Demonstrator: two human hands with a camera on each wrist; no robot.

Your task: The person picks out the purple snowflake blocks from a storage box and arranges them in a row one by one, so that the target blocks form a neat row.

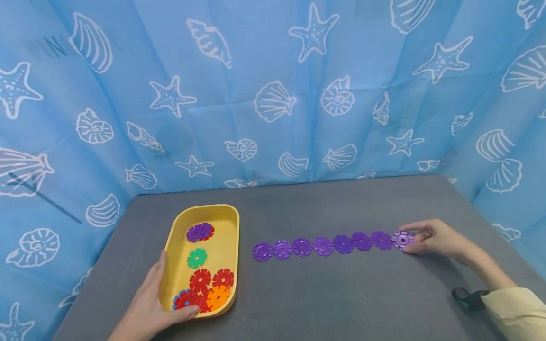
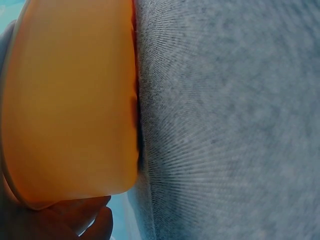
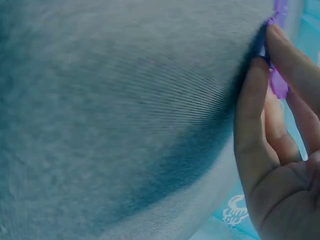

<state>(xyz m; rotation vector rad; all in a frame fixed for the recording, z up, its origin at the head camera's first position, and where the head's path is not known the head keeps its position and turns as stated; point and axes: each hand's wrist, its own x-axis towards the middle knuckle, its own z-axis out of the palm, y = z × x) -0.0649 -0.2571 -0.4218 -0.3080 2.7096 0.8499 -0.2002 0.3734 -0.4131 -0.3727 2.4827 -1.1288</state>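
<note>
A row of several purple notched discs runs across the grey table, each overlapping or touching its neighbour. At the row's right end my right hand pinches the last purple disc between thumb and fingers. The right wrist view shows this hand's fingertips at the edge of purple plastic, low by the tabletop. My left hand grips the near left corner of a yellow tray, thumb over the rim and fingers along the outer side. In the left wrist view the tray's wall hides most of that hand.
Inside the tray lie a purple disc over a red one, a green disc, several red discs, an orange disc and a partly covered blue one. A blue seashell-print curtain hangs behind the grey table.
</note>
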